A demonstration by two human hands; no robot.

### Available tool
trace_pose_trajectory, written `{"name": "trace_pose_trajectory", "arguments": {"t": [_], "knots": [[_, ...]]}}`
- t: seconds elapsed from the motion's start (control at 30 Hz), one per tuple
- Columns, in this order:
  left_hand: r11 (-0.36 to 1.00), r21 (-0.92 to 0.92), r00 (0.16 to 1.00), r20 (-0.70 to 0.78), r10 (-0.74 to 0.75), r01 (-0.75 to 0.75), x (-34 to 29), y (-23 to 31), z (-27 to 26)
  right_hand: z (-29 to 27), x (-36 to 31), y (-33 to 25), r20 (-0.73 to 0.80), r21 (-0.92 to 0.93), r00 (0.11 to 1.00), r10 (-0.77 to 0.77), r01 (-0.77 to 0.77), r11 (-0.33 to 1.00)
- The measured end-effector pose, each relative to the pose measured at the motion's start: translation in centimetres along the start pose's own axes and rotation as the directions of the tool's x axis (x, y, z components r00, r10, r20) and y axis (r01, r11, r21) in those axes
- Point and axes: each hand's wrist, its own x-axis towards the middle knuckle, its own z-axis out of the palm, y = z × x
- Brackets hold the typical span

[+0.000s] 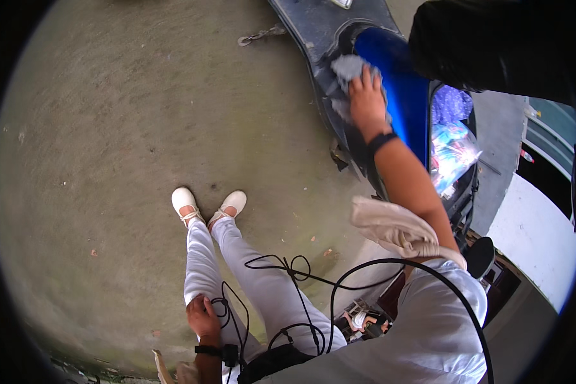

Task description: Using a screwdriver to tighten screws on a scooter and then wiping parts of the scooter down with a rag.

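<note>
My right hand point(367, 102) presses a crumpled grey cloth point(348, 66) onto a scooter, its fingers stretched over the cloth. Under and beside the cloth are the shiny blue panel point(406, 96) and the dark, dusty trim point(320, 38) of the scooter. Part of the cloth is hidden beneath the palm. My left hand point(203, 318) hangs low against my pale trouser leg point(200, 269). Its fingers are loosely bent and I see nothing held in them. A thin black cable point(237, 313) loops just beside it.
Stuffed bags, one purple point(452, 104) and one clear and colourful point(453, 153), sit against the blue panel. A large black shape point(493, 45) fills the upper right. Black cables cross my body. My white shoes point(184, 201) stand on a concrete floor point(109, 160).
</note>
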Motion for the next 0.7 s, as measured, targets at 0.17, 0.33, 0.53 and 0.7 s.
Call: {"name": "trace_pose_trajectory", "arguments": {"t": [0.17, 0.33, 0.53, 0.7], "knots": [[1.000, 0.010, 1.000, -0.011, 0.008, -0.008, -0.4, -0.1, 1.7, 1.5, -9.3, -0.6, -0.125, 0.218, 0.992, 0.017, 0.011, 0.976], [0.999, -0.003, 0.998, -0.042, 0.041, -0.041, -0.2, 0.2, 2.1, 1.3, -3.6, 0.1, -0.124, 0.166, 0.989, 0.086, -0.064, 0.984], [0.998, -0.042, 0.998, -0.049, -0.039, 0.037, -0.1, 0.6, 1.2, 1.9, 7.7, -0.1, -0.020, 0.045, 0.993, 0.117, -0.116, 0.992], [1.000, 0.004, 0.998, -0.054, 0.011, -0.011, -0.3, 0.6, 1.4, 2.8, 9.0, -0.2, 0.022, 0.225, 0.985, 0.171, -0.172, 0.959]]}}
